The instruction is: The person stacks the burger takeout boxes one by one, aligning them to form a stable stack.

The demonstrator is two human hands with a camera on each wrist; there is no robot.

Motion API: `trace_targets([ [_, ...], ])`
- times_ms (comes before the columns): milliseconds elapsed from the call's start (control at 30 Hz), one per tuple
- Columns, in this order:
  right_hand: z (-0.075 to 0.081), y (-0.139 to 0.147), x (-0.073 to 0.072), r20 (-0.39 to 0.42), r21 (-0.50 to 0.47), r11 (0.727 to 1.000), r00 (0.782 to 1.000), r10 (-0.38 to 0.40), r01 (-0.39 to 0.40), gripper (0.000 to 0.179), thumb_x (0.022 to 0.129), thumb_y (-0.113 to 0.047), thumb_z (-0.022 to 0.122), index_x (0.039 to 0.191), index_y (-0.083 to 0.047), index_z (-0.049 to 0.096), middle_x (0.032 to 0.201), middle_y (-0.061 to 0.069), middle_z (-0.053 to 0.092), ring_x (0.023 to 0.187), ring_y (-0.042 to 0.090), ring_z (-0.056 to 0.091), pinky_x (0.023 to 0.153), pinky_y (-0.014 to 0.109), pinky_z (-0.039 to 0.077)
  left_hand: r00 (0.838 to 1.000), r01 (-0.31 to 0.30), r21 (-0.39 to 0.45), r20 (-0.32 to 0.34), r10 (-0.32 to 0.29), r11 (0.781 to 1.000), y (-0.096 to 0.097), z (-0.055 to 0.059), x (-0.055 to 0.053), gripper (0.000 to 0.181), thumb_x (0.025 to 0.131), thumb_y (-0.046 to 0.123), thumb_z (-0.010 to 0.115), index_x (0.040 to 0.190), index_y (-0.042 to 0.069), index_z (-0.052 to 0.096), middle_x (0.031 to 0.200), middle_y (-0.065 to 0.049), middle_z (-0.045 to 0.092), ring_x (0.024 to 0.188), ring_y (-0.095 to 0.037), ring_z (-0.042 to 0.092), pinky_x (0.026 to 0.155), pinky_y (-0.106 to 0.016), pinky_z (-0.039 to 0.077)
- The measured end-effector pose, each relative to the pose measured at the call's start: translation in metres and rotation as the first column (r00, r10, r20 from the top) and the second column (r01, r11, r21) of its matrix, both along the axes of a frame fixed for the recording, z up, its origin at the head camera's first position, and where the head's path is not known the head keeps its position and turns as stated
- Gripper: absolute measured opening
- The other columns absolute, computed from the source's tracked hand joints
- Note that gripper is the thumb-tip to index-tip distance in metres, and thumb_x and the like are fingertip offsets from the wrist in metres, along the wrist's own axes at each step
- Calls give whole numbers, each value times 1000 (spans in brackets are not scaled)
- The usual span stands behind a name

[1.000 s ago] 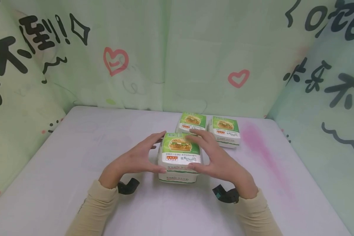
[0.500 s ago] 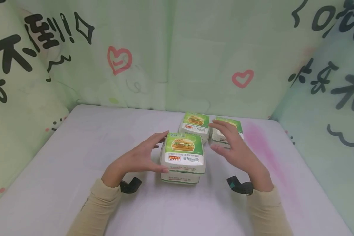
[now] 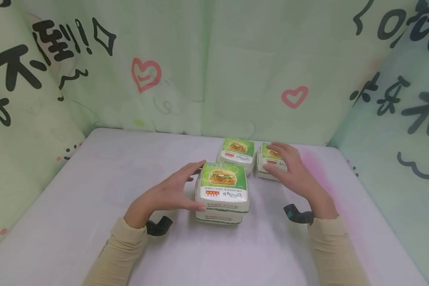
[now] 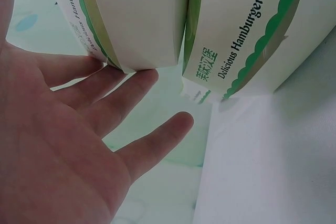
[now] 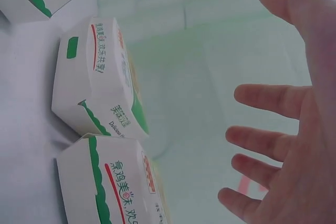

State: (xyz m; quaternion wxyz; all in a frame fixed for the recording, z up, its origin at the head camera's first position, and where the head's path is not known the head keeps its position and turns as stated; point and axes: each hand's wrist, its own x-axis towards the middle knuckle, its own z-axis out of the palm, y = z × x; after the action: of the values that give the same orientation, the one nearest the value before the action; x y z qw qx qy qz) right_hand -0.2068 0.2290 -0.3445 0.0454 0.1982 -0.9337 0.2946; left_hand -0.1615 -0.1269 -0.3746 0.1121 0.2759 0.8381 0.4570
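Observation:
Two white-and-green hamburger boxes stand stacked in the middle; the upper box (image 3: pixel 222 186) covers most of the lower box (image 3: pixel 219 217). My left hand (image 3: pixel 166 192) holds the upper box by its left side, thumb at the front corner and fingers towards the back. In the left wrist view, several fingertips (image 4: pixel 149 77) touch that box's edge. My right hand (image 3: pixel 294 169) hovers over the rear right hamburger box (image 3: pixel 268 159), partly hiding it. Its fingers are spread and hold nothing in the right wrist view. The rear left hamburger box (image 3: pixel 237 151) sits just behind the stack.
A white cloth (image 3: pixel 93 186) with a pink smear at right covers the table. Green curtains (image 3: pixel 221 71) with black lettering and red hearts enclose the back and both sides. A black camera band is on each wrist.
My right hand has left the stack's upper box and moved right and back to above the rear right box. My left hand has stayed at the stack.

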Motion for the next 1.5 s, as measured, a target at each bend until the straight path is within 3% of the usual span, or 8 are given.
trace_targets([
  [700,-2,17,-24,115,196,978,989,-94,70,83,89,-53,66,152,-10,33,160,21,19,145,44,16,111,72,27,1000,3,-2,29,-3,1000,-1,-1,2,114,73,40,87,159,18,15,159,1,28,144,-19,34,117,-48,37],
  [900,-4,22,-31,131,230,971,987,-89,57,85,89,-50,68,152,-6,31,161,24,17,146,46,15,112,72,26,1000,17,9,24,-17,1000,-2,-1,2,116,73,39,87,159,16,14,159,1,27,145,-19,32,117,-48,37],
  [1067,-8,27,-39,154,267,961,982,-109,65,93,87,-56,68,154,-6,28,162,24,13,145,47,14,111,72,28,999,21,8,29,-22,1000,-2,-1,2,116,73,40,87,159,18,13,160,2,25,147,-19,30,118,-49,36],
  [1500,-23,39,-52,216,279,957,966,-144,80,102,87,-58,65,157,-4,15,164,25,3,146,50,11,112,73,24,999,13,16,32,-14,1000,-3,0,1,115,73,39,87,159,23,14,161,5,24,146,-19,32,117,-47,37],
])
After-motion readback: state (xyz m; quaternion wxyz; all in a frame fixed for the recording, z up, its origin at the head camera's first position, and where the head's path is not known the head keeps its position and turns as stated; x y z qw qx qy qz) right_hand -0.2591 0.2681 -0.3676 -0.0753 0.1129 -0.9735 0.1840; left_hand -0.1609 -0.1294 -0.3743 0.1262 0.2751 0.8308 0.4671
